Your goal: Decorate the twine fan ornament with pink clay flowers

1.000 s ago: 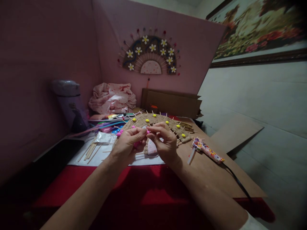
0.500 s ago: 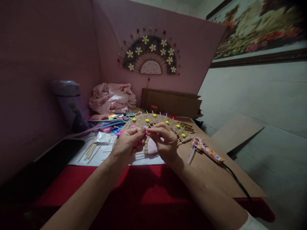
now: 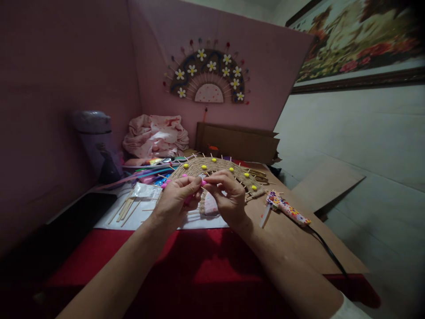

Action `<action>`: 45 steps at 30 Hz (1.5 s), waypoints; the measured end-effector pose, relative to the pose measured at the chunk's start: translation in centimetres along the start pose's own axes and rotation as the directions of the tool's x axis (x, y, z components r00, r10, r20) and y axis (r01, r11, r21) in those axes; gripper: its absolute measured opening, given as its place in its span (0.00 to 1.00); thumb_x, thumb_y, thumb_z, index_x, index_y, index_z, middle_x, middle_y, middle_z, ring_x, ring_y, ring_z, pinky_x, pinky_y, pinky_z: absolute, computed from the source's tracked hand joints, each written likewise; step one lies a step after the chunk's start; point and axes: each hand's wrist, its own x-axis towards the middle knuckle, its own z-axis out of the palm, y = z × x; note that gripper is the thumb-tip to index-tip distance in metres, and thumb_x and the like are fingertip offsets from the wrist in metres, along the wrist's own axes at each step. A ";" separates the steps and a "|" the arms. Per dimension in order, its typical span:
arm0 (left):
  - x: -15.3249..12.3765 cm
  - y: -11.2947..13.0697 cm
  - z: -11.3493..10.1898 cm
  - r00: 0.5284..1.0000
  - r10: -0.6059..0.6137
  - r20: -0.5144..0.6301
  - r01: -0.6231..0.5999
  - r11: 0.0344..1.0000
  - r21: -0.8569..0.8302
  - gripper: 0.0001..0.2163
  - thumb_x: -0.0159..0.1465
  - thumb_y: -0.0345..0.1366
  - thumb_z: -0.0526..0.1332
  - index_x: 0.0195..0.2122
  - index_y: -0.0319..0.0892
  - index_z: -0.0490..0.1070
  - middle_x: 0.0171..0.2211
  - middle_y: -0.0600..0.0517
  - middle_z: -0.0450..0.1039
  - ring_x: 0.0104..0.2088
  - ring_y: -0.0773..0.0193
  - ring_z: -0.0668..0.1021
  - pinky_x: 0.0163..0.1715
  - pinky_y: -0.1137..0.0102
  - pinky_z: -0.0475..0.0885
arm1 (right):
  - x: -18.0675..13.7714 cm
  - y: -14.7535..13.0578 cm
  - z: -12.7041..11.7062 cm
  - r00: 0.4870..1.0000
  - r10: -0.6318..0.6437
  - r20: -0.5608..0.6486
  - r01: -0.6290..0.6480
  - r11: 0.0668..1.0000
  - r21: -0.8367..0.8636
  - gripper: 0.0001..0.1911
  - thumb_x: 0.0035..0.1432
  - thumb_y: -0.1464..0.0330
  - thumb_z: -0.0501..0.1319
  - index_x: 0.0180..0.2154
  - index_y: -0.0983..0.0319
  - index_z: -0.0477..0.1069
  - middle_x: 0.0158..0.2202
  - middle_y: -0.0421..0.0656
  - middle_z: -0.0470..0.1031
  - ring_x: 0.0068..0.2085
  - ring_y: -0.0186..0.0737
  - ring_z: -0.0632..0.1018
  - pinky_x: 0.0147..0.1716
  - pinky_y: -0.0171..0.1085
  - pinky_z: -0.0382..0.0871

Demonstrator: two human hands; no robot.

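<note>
Head view: the left hand point(image 3: 175, 197) and the right hand point(image 3: 229, 195), thumbs and forefingers bent, are together pinching one small pink piece point(image 3: 203, 182) between their tips. Just beyond the fingers lies one twine-covered arch point(image 3: 222, 165) with six yellow discs point(image 3: 203, 167) showing; to their right, one flower-patterned glue gun point(image 3: 288, 210); well above them, one fan-shaped decoration point(image 3: 209, 93) carrying ten white flowers point(image 3: 211, 66).

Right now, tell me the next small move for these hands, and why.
Probably a light pinch to shape the small pink piece: the left hand and right hand meet at it, while the flowered glue gun lies aside on the brown board, so working the piece seems a better bet than gluing it.
</note>
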 end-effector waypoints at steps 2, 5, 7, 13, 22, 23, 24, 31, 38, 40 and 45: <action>0.0 -0.1 0.0 1.000 0.000 -0.011 0.000 1.000 0.023 0.15 0.52 0.42 0.67 0.23 0.35 0.67 0.16 0.57 0.62 0.14 0.80 0.59 0.12 0.82 0.48 | 0.0 0.0 0.0 1.000 -0.007 -0.013 0.007 1.000 0.002 0.03 0.55 0.72 0.63 0.33 0.59 0.74 0.31 0.40 0.70 0.33 0.33 0.71 0.25 0.32 0.65; 0.0 -0.1 -0.1 1.000 0.016 -0.002 -0.015 0.998 0.055 0.15 0.52 0.42 0.67 0.22 0.35 0.67 0.16 0.58 0.61 0.13 0.79 0.58 0.12 0.81 0.48 | 0.0 0.0 0.1 1.000 -0.008 -0.012 0.008 1.000 -0.003 0.04 0.55 0.72 0.63 0.34 0.59 0.74 0.31 0.39 0.69 0.32 0.32 0.71 0.25 0.32 0.64; 0.0 -0.1 -0.1 1.000 0.029 0.008 -0.030 0.998 0.059 0.14 0.52 0.40 0.68 0.21 0.35 0.66 0.16 0.58 0.61 0.13 0.79 0.58 0.12 0.81 0.48 | 0.0 0.0 0.1 1.000 -0.004 -0.003 0.004 1.000 -0.006 0.05 0.55 0.72 0.63 0.36 0.59 0.74 0.31 0.39 0.69 0.32 0.33 0.71 0.24 0.32 0.64; -0.1 0.0 0.1 1.000 0.023 0.007 -0.023 0.998 0.058 0.15 0.53 0.41 0.67 0.21 0.36 0.66 0.16 0.58 0.60 0.13 0.79 0.58 0.12 0.80 0.47 | 0.1 0.1 0.0 1.000 -0.004 -0.006 0.004 1.000 -0.020 0.03 0.55 0.71 0.63 0.34 0.59 0.74 0.31 0.40 0.69 0.33 0.33 0.71 0.25 0.33 0.65; -0.1 0.1 0.0 1.000 0.008 -0.010 -0.008 1.000 0.021 0.15 0.51 0.42 0.68 0.23 0.35 0.68 0.17 0.57 0.62 0.14 0.80 0.59 0.12 0.81 0.47 | 0.0 -0.1 0.1 1.000 -0.015 -0.015 0.015 1.000 -0.024 0.03 0.56 0.72 0.62 0.34 0.59 0.74 0.31 0.40 0.70 0.33 0.33 0.72 0.26 0.33 0.65; 0.0 0.1 0.0 1.000 0.011 -0.011 -0.011 1.000 0.023 0.14 0.51 0.41 0.68 0.23 0.35 0.68 0.17 0.57 0.62 0.14 0.80 0.58 0.12 0.81 0.47 | 0.0 -0.1 0.0 1.000 -0.015 -0.010 0.015 1.000 -0.027 0.04 0.56 0.71 0.62 0.34 0.58 0.74 0.32 0.40 0.70 0.33 0.33 0.72 0.26 0.33 0.65; 0.0 0.0 0.0 1.000 0.020 -0.010 -0.020 0.999 0.029 0.14 0.51 0.40 0.69 0.23 0.35 0.67 0.16 0.57 0.61 0.14 0.80 0.58 0.12 0.81 0.47 | 0.0 -0.1 0.0 1.000 -0.014 -0.002 0.014 0.999 -0.029 0.04 0.56 0.71 0.62 0.35 0.58 0.74 0.32 0.40 0.70 0.33 0.33 0.72 0.26 0.33 0.65; 0.0 -0.1 0.0 1.000 0.011 -0.013 -0.011 0.999 0.036 0.15 0.53 0.41 0.67 0.22 0.36 0.66 0.17 0.57 0.62 0.13 0.79 0.59 0.12 0.81 0.47 | 0.0 -0.1 0.0 1.000 -0.012 -0.004 0.012 1.000 -0.017 0.03 0.57 0.72 0.61 0.34 0.60 0.74 0.32 0.40 0.70 0.33 0.33 0.72 0.27 0.33 0.66; 0.0 -0.1 -0.1 1.000 0.023 0.000 -0.023 0.999 0.043 0.14 0.51 0.41 0.68 0.23 0.35 0.67 0.16 0.57 0.61 0.14 0.79 0.58 0.12 0.81 0.47 | 0.0 0.0 0.1 1.000 0.008 0.013 -0.007 0.999 -0.035 0.03 0.57 0.71 0.61 0.34 0.60 0.73 0.31 0.40 0.70 0.32 0.33 0.72 0.25 0.32 0.65; 0.0 -0.1 0.0 1.000 0.004 0.000 -0.004 0.999 0.037 0.15 0.51 0.42 0.68 0.22 0.36 0.67 0.16 0.57 0.61 0.13 0.79 0.58 0.12 0.81 0.47 | 0.0 0.0 0.1 1.000 0.001 0.000 -0.001 0.999 -0.035 0.02 0.56 0.71 0.62 0.33 0.60 0.73 0.31 0.40 0.70 0.32 0.33 0.72 0.26 0.32 0.65; 0.0 0.0 0.0 1.000 0.029 -0.001 -0.029 0.998 0.047 0.14 0.50 0.39 0.69 0.21 0.36 0.66 0.16 0.57 0.61 0.13 0.79 0.58 0.12 0.80 0.48 | 0.1 0.0 0.1 1.000 0.019 0.022 -0.019 1.000 -0.023 0.03 0.57 0.71 0.61 0.35 0.60 0.73 0.32 0.40 0.70 0.32 0.33 0.72 0.25 0.32 0.65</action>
